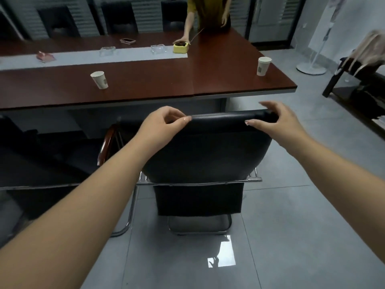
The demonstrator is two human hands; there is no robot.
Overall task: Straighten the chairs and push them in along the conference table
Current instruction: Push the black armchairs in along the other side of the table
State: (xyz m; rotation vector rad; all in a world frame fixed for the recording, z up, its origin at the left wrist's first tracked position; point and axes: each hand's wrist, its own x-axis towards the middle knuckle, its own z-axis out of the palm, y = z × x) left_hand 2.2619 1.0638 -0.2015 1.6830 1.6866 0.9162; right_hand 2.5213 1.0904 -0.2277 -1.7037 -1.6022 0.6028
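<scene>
A black leather chair (pixel 206 155) with a chrome sled frame stands in front of me, its back toward me and its seat facing the dark red conference table (pixel 145 84). The top of the backrest lies just below the table's near edge. My left hand (pixel 164 124) grips the top edge of the backrest at its left end, fingers curled over it and thumb on the near side. My right hand (pixel 273 122) is at the top right corner, thumb touching the backrest, fingers spread and raised a little above the edge.
A second dark chair with a wooden armrest (pixel 105 147) stands close on the left. Two paper cups (pixel 100 79) (pixel 263 66), a yellow box (pixel 180 47) and a phone sit on the table. A person (pixel 208 15) stands at the far side. A fan stand (pixel 311 67) and bench (pixel 358 80) are right.
</scene>
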